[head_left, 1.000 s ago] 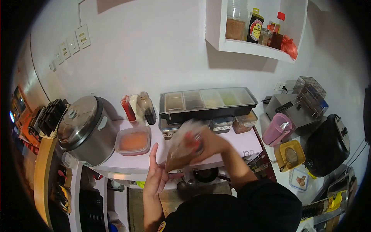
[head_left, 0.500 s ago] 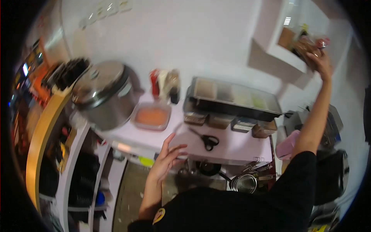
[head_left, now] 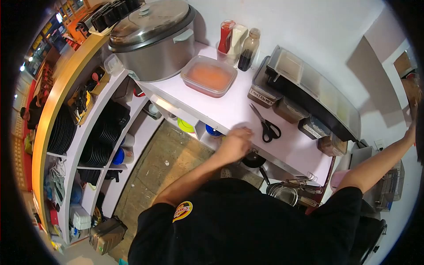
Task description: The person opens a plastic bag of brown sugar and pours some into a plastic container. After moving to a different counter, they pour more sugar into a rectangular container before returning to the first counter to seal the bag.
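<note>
The left hand (head_left: 236, 141) rests knuckles-up on the near edge of the desk (head_left: 221, 104), just left of the black-handled scissors (head_left: 266, 126), which lie flat on the desk. The hand is blurred, so I cannot tell whether its fingers grip anything. The right hand (head_left: 412, 128) is raised at the far right edge of view, mostly cut off, its state unclear. A lidded tub (head_left: 209, 76) and a big steel pot (head_left: 152, 37) sit further left.
</note>
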A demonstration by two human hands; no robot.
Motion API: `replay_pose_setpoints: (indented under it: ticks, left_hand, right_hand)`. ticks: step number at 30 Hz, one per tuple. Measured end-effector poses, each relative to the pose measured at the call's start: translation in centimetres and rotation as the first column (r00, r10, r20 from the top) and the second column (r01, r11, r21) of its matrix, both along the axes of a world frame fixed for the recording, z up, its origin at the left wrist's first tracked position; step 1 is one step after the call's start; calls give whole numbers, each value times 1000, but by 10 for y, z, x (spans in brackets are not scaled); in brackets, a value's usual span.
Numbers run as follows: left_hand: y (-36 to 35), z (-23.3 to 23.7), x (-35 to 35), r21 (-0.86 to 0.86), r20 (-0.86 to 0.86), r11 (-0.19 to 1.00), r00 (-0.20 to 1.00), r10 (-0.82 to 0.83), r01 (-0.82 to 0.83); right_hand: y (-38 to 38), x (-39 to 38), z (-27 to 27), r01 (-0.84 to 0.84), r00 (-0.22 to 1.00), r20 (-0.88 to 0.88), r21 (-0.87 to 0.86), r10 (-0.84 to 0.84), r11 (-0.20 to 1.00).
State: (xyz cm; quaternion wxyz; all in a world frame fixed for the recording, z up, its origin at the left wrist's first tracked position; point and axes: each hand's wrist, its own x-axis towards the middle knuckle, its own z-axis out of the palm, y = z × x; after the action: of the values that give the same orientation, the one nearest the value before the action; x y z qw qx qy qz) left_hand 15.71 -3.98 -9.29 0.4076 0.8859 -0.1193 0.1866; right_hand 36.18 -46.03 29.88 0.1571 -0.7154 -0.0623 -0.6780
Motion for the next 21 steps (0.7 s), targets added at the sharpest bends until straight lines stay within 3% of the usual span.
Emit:
replay_pose_setpoints:
  ticks: [1,2,4,7,8,9,11,12,13,14,16,18,19,21]
  left_hand:
    - [-14,-10,10,150,40,985,995,-89,82]
    - [-26,-19,12,344,-28,929,990,-137,138]
    - [-40,-37,15,364,-40,928,997,-70,80]
    - [-33,-46,18,443,-88,896,993,83,-36]
    - [-29,-50,17,430,-102,898,984,148,-90]
    - [-24,-54,17,420,-112,894,968,223,-157]
    - [-11,-51,6,517,-170,817,905,391,-256]
    - [-5,-48,-4,505,-187,799,862,471,-327]
    - [-2,-46,-14,486,-208,780,815,540,-393]
    - [3,-45,-25,482,-310,760,726,614,-437]
    - [8,-49,-58,464,-511,725,515,688,-509]
    - [11,-87,-100,640,-636,665,220,739,-384]
    - [9,-104,-128,616,-685,649,104,721,-446]
    - [5,-141,-186,575,-782,641,-112,613,-508]
  right_hand:
    - [-9,5,-2,-146,989,50,107,141,983]
    - [-17,9,-4,-292,955,117,207,273,934]
    - [50,-26,-20,-593,804,267,289,532,752]
    - [50,-15,-62,-623,716,465,90,520,777]
    - [94,-24,-78,-654,659,570,111,491,749]
    - [120,-30,-97,-600,696,562,113,447,792]
    - [171,-37,-133,-323,862,437,86,255,943]
    - [202,-41,-144,-298,891,378,70,251,952]
    - [217,-35,-161,-717,665,389,94,637,691]
    - [255,-48,-167,-846,512,397,80,762,527]
    - [304,-74,-177,-968,6,302,241,953,-70]
    - [352,-112,-178,-716,-518,297,363,802,-597]
    - [372,-131,-174,-476,-724,318,413,613,-776]
    - [396,-179,-156,109,-922,384,402,60,-909]
